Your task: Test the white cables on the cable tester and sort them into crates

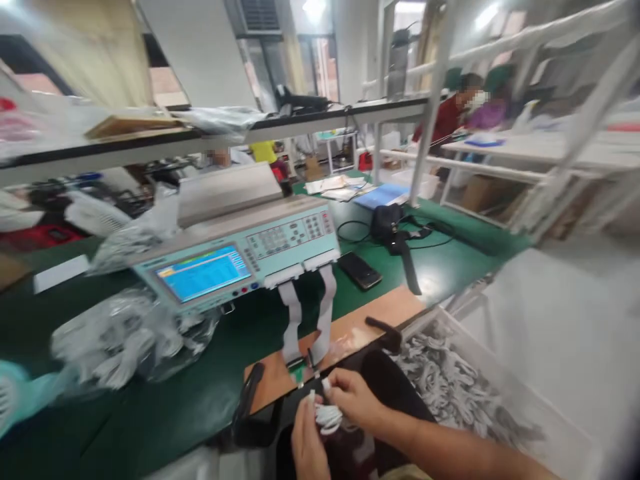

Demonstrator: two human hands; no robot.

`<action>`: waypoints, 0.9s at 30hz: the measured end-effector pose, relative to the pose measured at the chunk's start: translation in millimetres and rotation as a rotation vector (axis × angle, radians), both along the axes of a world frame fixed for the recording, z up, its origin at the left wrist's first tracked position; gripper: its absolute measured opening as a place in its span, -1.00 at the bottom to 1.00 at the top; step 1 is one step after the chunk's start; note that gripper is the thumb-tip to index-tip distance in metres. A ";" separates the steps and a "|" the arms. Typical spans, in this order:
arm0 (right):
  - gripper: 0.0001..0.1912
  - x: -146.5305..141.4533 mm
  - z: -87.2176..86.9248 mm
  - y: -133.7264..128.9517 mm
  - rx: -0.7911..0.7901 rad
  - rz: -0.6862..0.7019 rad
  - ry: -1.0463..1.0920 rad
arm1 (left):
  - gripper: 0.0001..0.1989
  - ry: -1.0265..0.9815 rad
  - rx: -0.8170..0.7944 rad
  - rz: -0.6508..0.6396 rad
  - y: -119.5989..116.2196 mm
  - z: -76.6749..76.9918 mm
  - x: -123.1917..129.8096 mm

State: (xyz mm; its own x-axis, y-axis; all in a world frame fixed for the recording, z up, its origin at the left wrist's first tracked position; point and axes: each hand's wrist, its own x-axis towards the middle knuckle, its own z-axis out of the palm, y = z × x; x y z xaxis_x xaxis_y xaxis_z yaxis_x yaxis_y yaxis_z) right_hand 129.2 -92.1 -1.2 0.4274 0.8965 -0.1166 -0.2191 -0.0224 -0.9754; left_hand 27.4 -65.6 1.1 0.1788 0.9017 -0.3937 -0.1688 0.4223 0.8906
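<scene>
In the lower middle of the head view, a small bundle of white cable [329, 420] is coiled between my hands. My left hand [307, 440] is closed around one side of it, with a white plug end standing up at its fingertips. Thumb and forefinger of my right hand [354, 400] pinch the other white plug end, just right of the coil. Just beyond my fingers is a small green connector board [299, 372], apart from the plugs. Two grey ribbon cables [293, 320] run from it up to a tester [240, 257] with a lit blue screen.
A crate of white cables [450, 380] stands at right. Plastic-bagged cables [130, 340] lie left on the green table [200, 407]. A phone [359, 270] and black strap [407, 260] lie beyond the orange-brown board [375, 317]. A person [447, 117] sits at the back right.
</scene>
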 end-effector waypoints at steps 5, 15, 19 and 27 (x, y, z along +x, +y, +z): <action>-0.69 -1.3 7.3 5.4 -0.066 0.031 0.084 | -0.62 0.014 0.043 -0.006 7.6 -3.5 -10.8; -0.63 0.3 2.8 4.2 -0.048 0.021 0.042 | -0.66 0.079 0.148 -0.250 19.2 0.9 -18.6; -0.61 2.4 4.7 5.3 -0.023 0.051 0.040 | -0.63 0.195 0.236 -0.466 36.4 10.2 -31.4; -0.63 -3.4 13.3 12.7 -0.115 0.020 0.233 | -0.75 0.150 0.228 -0.545 51.0 10.3 -38.8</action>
